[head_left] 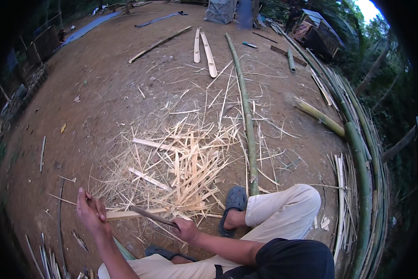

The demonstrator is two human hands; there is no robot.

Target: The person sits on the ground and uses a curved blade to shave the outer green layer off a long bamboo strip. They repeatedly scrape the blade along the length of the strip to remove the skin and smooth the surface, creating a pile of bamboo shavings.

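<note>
Low in the head view, my left hand is closed round one end of a pale split bamboo strip. The strip points right, toward my other hand. My right hand grips the handle of a long dark-bladed knife. Its blade slants up and left and crosses over the strip; whether the edge touches it, I cannot tell. Just beyond both hands lies a heap of pale bamboo shavings with several wider slats in it.
A long green bamboo pole runs away from my shoe. Two split bamboo halves lie farther off. Along the right are stacked bamboo poles and thin strips. More strips lie at lower left. A blue sheet is far left.
</note>
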